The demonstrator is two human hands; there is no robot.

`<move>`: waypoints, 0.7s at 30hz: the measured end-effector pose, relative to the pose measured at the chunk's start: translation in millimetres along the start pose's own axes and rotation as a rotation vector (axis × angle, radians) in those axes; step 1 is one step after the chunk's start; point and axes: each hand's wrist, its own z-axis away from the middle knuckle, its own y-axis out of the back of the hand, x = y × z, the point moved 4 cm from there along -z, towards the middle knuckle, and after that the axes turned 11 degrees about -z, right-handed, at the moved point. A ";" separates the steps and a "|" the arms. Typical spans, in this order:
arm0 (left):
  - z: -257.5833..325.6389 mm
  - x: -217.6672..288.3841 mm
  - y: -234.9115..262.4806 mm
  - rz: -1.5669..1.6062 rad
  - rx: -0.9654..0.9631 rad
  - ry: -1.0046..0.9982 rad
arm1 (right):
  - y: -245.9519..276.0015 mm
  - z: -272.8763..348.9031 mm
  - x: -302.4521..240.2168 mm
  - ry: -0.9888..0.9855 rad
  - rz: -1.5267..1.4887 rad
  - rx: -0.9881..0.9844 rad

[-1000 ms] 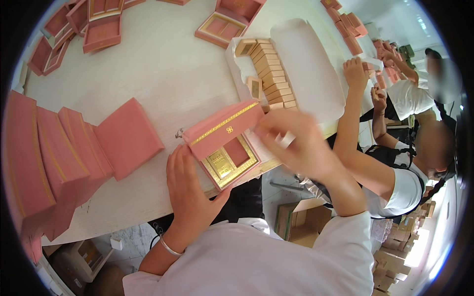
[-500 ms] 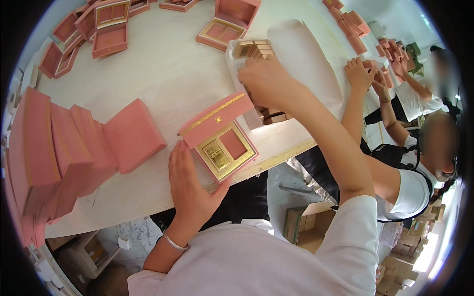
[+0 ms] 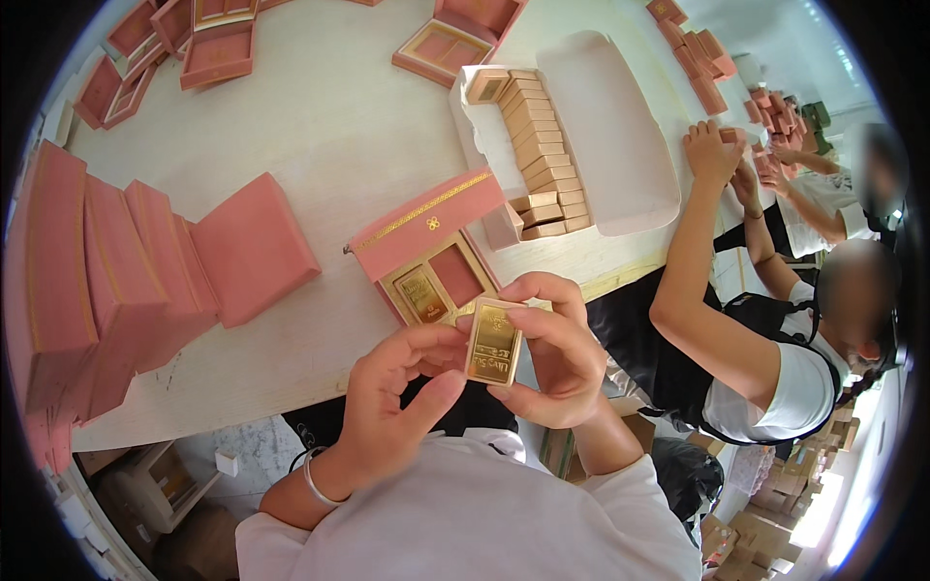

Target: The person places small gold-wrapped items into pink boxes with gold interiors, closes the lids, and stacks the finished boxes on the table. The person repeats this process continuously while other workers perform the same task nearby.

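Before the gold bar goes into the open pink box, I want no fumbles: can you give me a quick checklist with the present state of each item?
1. Gold bar held by both hands, left hand and right hand: ok.
2. Pink box lid open: ok.
3. One recess of the box free, the other already holding a gold piece: ok.
4. Box lying fully on the table: not ok, its near corner is at the edge.
5. Bar's back face clean: cannot tell.

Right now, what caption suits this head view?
Both hands, left hand and right hand, hold a small gold rectangular packet above an open pink gift box.
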 end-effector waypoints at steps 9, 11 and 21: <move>1.5 -2.3 9.9 -0.022 0.006 0.030 | 1.8 5.5 -11.5 0.006 0.236 -0.179; 2.1 0.3 11.1 -0.084 -0.157 0.037 | 2.1 10.6 -12.8 0.025 0.205 -0.216; 1.4 -1.2 33.7 -1.115 0.344 -0.196 | -15.4 -5.0 5.6 0.326 1.202 -0.074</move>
